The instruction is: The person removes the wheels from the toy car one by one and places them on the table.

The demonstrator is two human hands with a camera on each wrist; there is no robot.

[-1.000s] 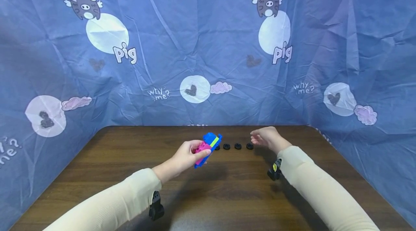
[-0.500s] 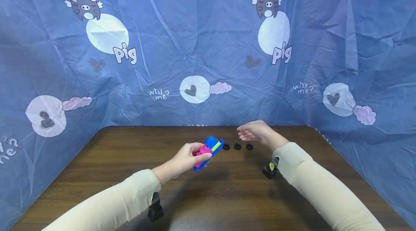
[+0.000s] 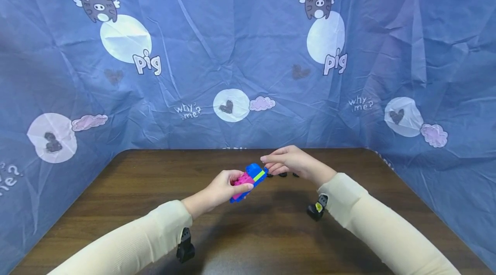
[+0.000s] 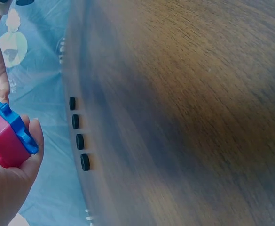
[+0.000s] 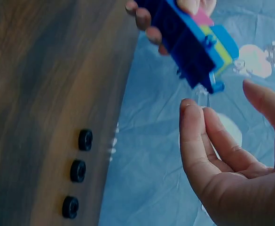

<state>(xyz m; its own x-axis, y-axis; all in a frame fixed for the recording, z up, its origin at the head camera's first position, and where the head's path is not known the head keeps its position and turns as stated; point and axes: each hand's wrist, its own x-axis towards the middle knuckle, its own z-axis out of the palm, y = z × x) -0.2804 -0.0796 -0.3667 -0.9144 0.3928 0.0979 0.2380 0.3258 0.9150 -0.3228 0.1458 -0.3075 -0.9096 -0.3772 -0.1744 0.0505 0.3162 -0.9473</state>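
Observation:
My left hand (image 3: 222, 190) grips a toy car built of plastic blocks (image 3: 253, 177), thumb on the near side. It has a blue base, a pink block, a yellow-green strip and a blue block at the far end. The right wrist view shows the base's hollow dark-blue underside (image 5: 175, 37). My right hand (image 3: 295, 164) hovers at the car's far end, fingers bent slightly and thumb apart, with nothing held. From the right wrist, a small gap shows between its fingertips (image 5: 190, 106) and the car. Several small black wheels (image 4: 80, 141) stand in a row on the table, partly hidden behind that hand in the head view.
The brown wooden table (image 3: 155, 223) has its far edge just beyond the wheels. A blue printed cloth (image 3: 232, 51) hangs behind and at both sides. Black wrist cameras (image 3: 186, 245) hang below both sleeves.
My right hand has moved left, from beside the right end of the wheel row to the car's far end. The left hand keeps its grip, and the car has shifted slightly right.

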